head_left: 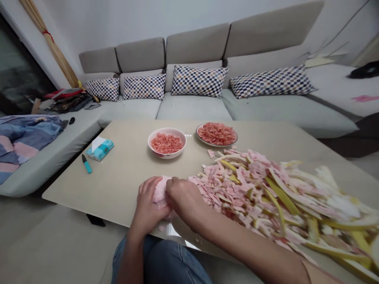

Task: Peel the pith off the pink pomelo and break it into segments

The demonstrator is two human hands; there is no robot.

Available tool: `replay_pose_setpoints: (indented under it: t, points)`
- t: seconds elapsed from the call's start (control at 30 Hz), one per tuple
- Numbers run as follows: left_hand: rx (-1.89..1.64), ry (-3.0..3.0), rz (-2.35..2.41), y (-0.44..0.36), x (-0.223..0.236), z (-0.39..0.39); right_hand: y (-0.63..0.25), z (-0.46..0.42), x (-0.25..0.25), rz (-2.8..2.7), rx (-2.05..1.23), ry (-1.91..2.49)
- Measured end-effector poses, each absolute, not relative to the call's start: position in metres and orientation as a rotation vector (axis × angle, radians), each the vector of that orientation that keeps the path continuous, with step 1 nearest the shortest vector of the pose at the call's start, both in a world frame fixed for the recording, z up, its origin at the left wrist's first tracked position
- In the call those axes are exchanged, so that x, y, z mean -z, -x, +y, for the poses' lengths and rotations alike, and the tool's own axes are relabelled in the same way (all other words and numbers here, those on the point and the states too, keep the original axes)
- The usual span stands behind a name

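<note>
A peeled pomelo (160,192), pale pink and rounded, is held at the near edge of the table. My left hand (148,203) wraps around its left side, fingers over the top. On its right side my right hand (185,199) is closed, knuckles up, with the fingertips against the fruit and partly hidden. Beyond my hands stand a white bowl (179,152) of red pomelo flesh (166,143) and a dark-rimmed plate (204,141) heaped with more flesh pieces (217,133). A large pile of pomelo peel and pink membrane (254,177) spreads to my right.
On the table (124,173), a blue tissue pack (102,150) and a small teal-handled knife (87,164) lie at the left. A grey sofa (192,108) with checked cushions (199,81) runs along the far side. My knees (166,258) are under the near edge.
</note>
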State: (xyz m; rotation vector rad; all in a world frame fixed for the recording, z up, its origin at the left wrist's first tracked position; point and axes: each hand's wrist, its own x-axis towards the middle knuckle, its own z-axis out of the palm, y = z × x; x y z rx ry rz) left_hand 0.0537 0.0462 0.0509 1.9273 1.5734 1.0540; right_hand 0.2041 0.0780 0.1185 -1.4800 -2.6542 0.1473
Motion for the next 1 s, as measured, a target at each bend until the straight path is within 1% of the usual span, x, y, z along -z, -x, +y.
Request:
replay_pose_setpoints:
  t: [0.1,0.2,0.27,0.4,0.5,0.7,0.8,0.9,1.0]
  points:
    - [-1.068,-1.934,1.574,-0.053,-0.048,0.044,-0.214,0.077,-0.120,-2.502,-0.279,1.607]
    - [-1.075,-1.929,1.579,-0.053,-0.046,0.043,-0.224,0.074,-0.119,-2.384,-0.462,1.570]
    - [-1.068,-1.933,1.591,-0.053,-0.045,0.043,-0.225,0.072,-0.119,-2.385,-0.506,1.564]
    - [-1.049,-1.943,1.597,-0.053,-0.044,0.045,-0.217,0.073,-0.121,-2.445,-0.436,1.668]
    - [-1.047,-1.933,1.597,-0.054,-0.044,0.045,-0.213,0.078,-0.117,-2.418,-0.438,1.657]
    - [-1.018,-1.899,1.614,-0.053,-0.045,0.042,-0.231,0.077,-0.083,-2.007,-0.568,1.656]
    - [-1.020,-1.913,1.616,-0.053,-0.046,0.043,-0.242,0.069,-0.073,-1.855,-0.636,1.586]
    - [-1.026,-1.920,1.616,-0.052,-0.046,0.044,-0.244,0.066,-0.071,-1.851,-0.561,1.561]
    - [-1.032,-1.925,1.609,-0.051,-0.046,0.044,-0.243,0.072,-0.066,-1.916,-0.463,1.625]
